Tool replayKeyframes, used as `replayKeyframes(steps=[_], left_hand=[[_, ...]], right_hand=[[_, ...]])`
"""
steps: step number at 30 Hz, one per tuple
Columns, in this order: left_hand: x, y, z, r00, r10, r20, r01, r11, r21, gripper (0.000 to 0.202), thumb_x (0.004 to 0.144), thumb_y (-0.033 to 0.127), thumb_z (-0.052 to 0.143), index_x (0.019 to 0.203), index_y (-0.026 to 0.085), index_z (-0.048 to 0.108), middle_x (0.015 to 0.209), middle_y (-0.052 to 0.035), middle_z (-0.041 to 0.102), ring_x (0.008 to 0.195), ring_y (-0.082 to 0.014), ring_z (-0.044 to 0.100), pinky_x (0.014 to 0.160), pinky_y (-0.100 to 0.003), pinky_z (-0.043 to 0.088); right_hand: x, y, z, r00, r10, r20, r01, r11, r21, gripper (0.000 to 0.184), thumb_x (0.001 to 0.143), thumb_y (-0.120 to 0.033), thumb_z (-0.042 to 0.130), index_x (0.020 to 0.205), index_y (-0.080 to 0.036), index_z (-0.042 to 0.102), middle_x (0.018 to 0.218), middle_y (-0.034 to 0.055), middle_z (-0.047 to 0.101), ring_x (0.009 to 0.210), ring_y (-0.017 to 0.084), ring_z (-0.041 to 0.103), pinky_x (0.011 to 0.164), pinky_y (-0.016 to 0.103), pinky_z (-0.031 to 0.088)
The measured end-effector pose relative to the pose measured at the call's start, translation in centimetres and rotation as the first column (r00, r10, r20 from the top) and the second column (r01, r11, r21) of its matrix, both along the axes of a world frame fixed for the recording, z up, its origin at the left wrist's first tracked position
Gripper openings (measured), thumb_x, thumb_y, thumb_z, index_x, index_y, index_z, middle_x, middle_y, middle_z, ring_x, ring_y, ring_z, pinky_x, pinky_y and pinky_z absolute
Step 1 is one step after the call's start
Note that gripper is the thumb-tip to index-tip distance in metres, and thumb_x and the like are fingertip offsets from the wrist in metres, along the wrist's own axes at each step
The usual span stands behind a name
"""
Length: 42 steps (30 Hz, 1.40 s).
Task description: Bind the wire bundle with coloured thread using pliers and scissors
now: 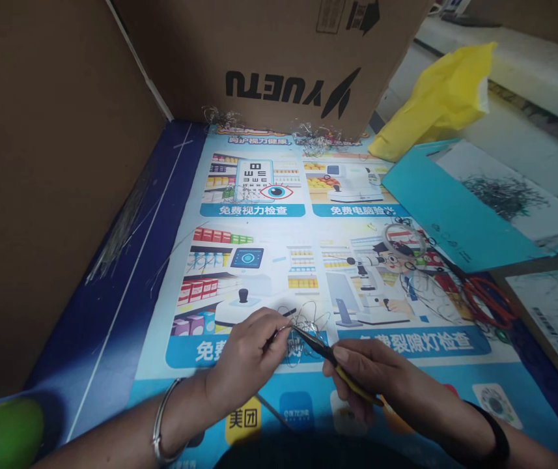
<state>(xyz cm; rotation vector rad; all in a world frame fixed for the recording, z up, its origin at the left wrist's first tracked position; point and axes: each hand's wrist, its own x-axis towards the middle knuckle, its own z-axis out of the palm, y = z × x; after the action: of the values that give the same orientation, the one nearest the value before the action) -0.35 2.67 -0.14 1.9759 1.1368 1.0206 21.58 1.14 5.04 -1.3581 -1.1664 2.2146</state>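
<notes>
My left hand (247, 358) is closed in a pinch on a thin wire piece (303, 322), a small tangle of fine metal loops just above the printed poster (279, 215). My right hand (381, 378) is wrapped round yellow-handled pliers (330, 358). The dark tips of the pliers reach up and left to the wire at my left fingertips. A silver bangle sits on my left wrist and a black band on my right. Both hands hover low over the poster's lower middle.
A cardboard box (279, 58) marked YUETU stands at the back, and a cardboard wall (39, 163) rises on the left. A yellow bag (439, 98), a teal folder (449, 208) with dark wire bits, red loops (491, 303) and more wire frames (405, 241) lie right.
</notes>
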Motion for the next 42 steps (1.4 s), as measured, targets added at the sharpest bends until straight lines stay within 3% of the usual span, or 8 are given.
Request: replayKeyframes(steps=[25,34,42], left_hand=[[-0.15,0.07,0.2,0.996,-0.038,-0.081,0.042,0.997,0.057,0.015,0.086,0.012,0.048,0.096,0.017,0.058,0.082,-0.0073,0.063,0.076,-0.017,0.06,0.063,-0.029,0.05],[-0.12,0.16,0.37,0.993,-0.052,-0.108,0.058,0.996,0.06,0.01,0.086,0.012,0.048,0.09,0.016,0.056,0.076,-0.0059,0.061,0.07,-0.0161,0.058,0.059,-0.027,0.047],[-0.12,0.19,0.02,0.996,-0.02,-0.089,0.023,0.999,0.04,0.01,0.086,0.014,0.049,0.091,0.017,0.057,0.077,-0.0059,0.062,0.07,-0.0163,0.059,0.06,-0.027,0.047]], right_hand=[[0.13,0.33,0.28,0.992,0.066,0.108,-0.076,0.993,0.087,0.049,0.087,-0.059,0.04,0.087,-0.014,0.058,0.061,-0.0012,0.049,0.051,0.011,0.047,0.047,0.022,0.034],[-0.37,0.35,0.19,0.979,0.077,0.19,-0.101,0.987,0.122,0.05,0.086,-0.06,0.039,0.08,-0.013,0.057,0.058,-0.0027,0.042,0.049,0.008,0.031,0.044,0.021,0.022],[0.12,0.21,0.28,0.982,0.099,0.163,-0.126,0.978,0.166,0.047,0.089,-0.058,0.036,0.084,-0.016,0.057,0.066,-0.0014,0.046,0.058,0.011,0.041,0.052,0.023,0.032]])
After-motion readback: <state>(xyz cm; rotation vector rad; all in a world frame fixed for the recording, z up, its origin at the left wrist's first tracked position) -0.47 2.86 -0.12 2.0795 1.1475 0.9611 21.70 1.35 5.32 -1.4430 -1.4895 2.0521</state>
